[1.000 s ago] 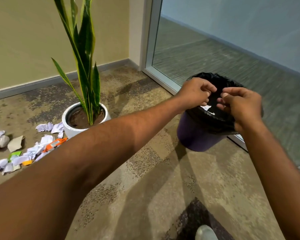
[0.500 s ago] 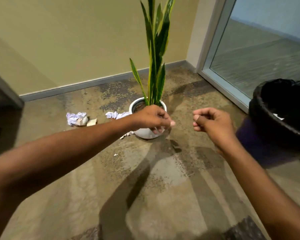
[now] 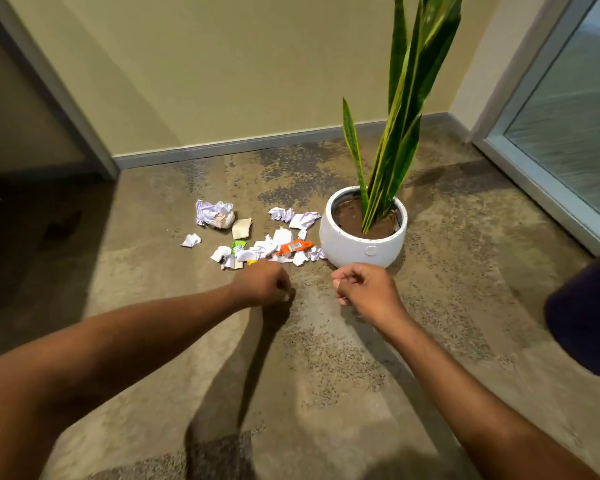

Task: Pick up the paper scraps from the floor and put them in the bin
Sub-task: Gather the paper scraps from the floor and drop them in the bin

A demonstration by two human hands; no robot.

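On the speckled brown floor (image 3: pixel 326 375), just ahead of two outstretched bare arms: looking down at a loose heap of paper scraps (image 3: pixel 267 249), lying against the left side of a white planter (image 3: pixel 362 242) and trailing leftward toward a crumpled paper ball (image 3: pixel 215 214).

Holding the left hand (image 3: pixel 262 284) knuckles-up, fingers curled under into a fist, gripping nothing that shows, hovering low at the heap's near edge and almost touching the closest white scraps.

Holding the right hand (image 3: pixel 364 289) likewise fisted, with nothing visible inside, just in front of the planter and to the right of the heap.

Judging the left hand as the nearer one: scraps lying directly beyond its knuckles, away from the body, with an orange wrapper (image 3: pixel 293 246) slightly further on and to the right.

Noting the heap's long axis running left to right, across the line of reach, so probably calling for uncurled fingers and a short forward, downward gather.

Glimpsing part of the dark purple bin (image 3: pixel 589 327) at the far right edge, well apart from the scraps, on the right arm's side.
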